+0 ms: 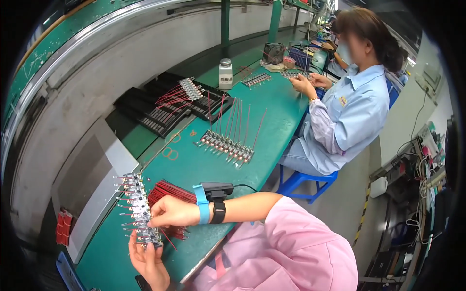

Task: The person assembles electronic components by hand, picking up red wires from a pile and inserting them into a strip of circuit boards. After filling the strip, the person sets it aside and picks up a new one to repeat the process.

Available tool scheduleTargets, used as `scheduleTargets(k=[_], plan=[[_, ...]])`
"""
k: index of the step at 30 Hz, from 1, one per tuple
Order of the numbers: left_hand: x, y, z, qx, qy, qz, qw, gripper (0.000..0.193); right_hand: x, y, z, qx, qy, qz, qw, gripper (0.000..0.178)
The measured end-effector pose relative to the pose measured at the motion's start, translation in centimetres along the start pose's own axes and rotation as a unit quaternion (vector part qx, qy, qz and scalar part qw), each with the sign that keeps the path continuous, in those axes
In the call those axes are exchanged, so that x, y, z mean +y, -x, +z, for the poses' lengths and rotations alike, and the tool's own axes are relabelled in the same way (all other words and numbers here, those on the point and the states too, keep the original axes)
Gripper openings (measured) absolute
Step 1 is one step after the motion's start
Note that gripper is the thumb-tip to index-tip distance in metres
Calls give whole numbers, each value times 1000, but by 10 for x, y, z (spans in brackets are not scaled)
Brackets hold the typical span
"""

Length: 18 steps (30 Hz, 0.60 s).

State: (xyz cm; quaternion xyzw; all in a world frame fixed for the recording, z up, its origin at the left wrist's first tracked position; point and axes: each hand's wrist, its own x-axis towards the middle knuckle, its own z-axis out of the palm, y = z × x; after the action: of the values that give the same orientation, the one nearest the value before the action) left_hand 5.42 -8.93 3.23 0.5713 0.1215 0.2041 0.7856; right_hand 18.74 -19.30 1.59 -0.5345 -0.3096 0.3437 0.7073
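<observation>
1. A worker in a pink smock holds a row of small switches [137,208] over a green bench [204,169], at about seven o'clock in the head view; thin metal pins stick out of the row on its left side.
2. The left hand [148,262] supports the row from below, fingers curled up against its lower end and closed on it.
3. The right hand [170,212] reaches in from three o'clock, wearing a blue wristband with a small black device [213,194]; its fingertips are pinched together on the row's right edge.
4. A bundle of red wires [167,193] lies on the bench just behind the right hand, touching the row.
5. Toward twelve o'clock, a second row of switches with red leads [228,144] rests on the bench, well apart from the hands.
6. Beyond it, black trays [160,109] hold more wired parts, and a small clear bottle [225,73] stands upright.
7. At two o'clock, a co-worker in a light blue smock [352,116] sits at the same bench on a blue stool [306,182].
</observation>
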Motion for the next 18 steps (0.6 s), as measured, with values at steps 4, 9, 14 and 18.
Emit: scheduleTargets(k=[4,9,14,18], plan=[[-1,6,-13,-47,-5,-14,999,51,-2,1,0,-32,-11,16,999,16],[21,5,-42,-54,148,-113,981,68,-5,2,7,-112,3,85,990,17],[29,-19,-60,-142,100,-195,965,60,-3,13,11,-155,68,153,974,24],[27,-17,-69,-98,98,-235,962,39,-8,14,16,-217,124,199,948,11]])
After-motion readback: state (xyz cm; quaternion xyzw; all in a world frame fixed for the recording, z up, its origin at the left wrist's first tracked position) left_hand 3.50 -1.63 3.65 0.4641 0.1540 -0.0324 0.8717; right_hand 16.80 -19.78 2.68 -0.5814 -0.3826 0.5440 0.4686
